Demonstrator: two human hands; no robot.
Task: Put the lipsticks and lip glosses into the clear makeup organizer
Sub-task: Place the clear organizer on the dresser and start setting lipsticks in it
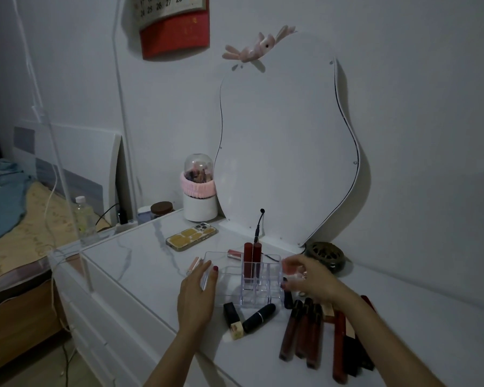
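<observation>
Step in hand: judged as mid-filling; the clear plastic compartmented makeup organizer (259, 286) stood on the white marble-patterned tabletop (140, 263) with only two tall dark-red lipstick tubes (252, 256) upright, side by side, in its back-left cells.
Left hand: the left hand (197, 296) lay flat against the organizer's left edge, its fingers (207, 270) straight and relaxed, gripping nothing, seemingly steadying the box.
Right hand: the right hand (309, 277) hovered at the organizer's right side, its fingers (291, 268) curled round a small pink item (288, 267); blur hid whether it was a gloss or a lipstick.
Still outside, front: a black square lipstick with a gold base (233, 319) and a rounded navy lipstick (259, 317) lay just before the organizer.
Still outside, right: a row of long brown-red lip gloss tubes (302, 333) and dark red sticks (340, 347) lay under the right forearm.
Still outside, back and left: a pink-capped gloss (233, 253) lay behind the organizer, and a pale pink tube (193, 264) beside its left edge.
Progress: early, most cells empty.
Next move calls for: probably lowering the pink item upright into a free right-hand cell, lined up with the dividers, while the left hand kept the light box from sliding.
</observation>
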